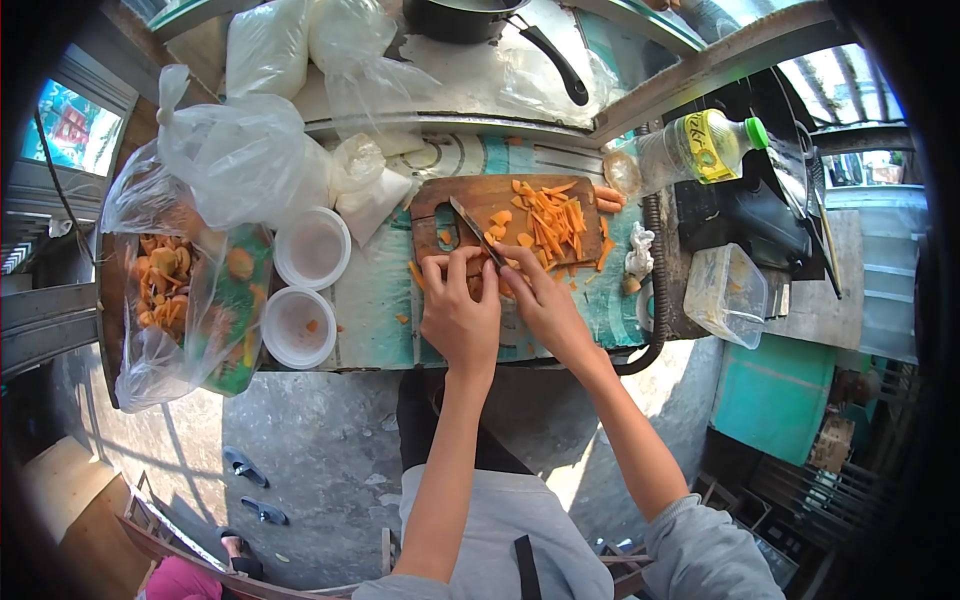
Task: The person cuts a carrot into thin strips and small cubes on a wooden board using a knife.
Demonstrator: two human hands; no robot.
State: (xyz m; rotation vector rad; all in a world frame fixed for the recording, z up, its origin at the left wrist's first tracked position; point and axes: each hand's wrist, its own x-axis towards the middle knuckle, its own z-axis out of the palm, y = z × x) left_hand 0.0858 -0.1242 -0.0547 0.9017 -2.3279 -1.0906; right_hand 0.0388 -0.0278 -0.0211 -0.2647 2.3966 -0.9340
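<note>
A wooden cutting board (432,200) lies on the table, with cut carrot strips (555,222) heaped on its right half. My right hand (545,312) grips a knife (472,222), its blade slanting up and left across the board. Close beside the knife, my left hand (462,318) bends its fingers down onto the board's near edge; whatever they pinch is hidden. A few carrot slices (497,224) sit beside the blade. Whole small carrots (607,200) rest just past the board's right side.
Two white plastic tubs (312,248) stand left of the board, near a bag of carrot pieces (160,285). A bottle with a green cap (700,148) lies at the back right, above a clear container (725,295). Behind is a black pan (460,20). Sandals (245,467) lie on the floor.
</note>
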